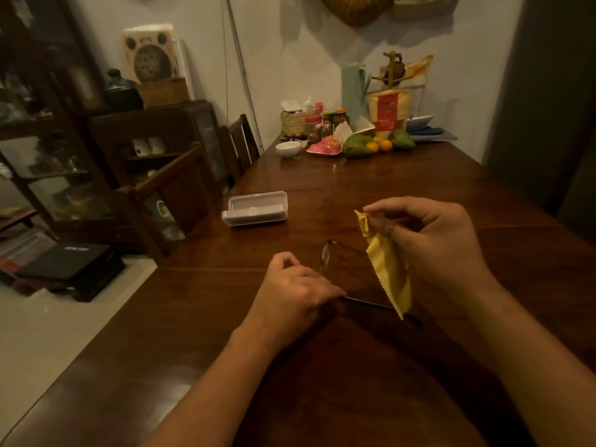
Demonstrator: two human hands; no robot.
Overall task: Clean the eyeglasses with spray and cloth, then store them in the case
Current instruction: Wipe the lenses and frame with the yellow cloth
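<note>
Thin-framed eyeglasses (329,253) are just above the dark wooden table (354,175), temples unfolded toward me. My left hand (293,291) grips the near temple at its left end. A yellow cleaning cloth (390,272) hangs from the pinched fingertips of my right hand (435,240), above and to the right of the glasses; its lower corner covers part of the near temple. The white glasses case (254,209) lies open on the table, further away and to the left. I see no spray bottle near my hands.
At the table's far end stand jars, a small white bowl (288,148), fruit (358,145) and packets against the wall. Wooden chairs (180,195) line the left side of the table, with dark cabinets behind them.
</note>
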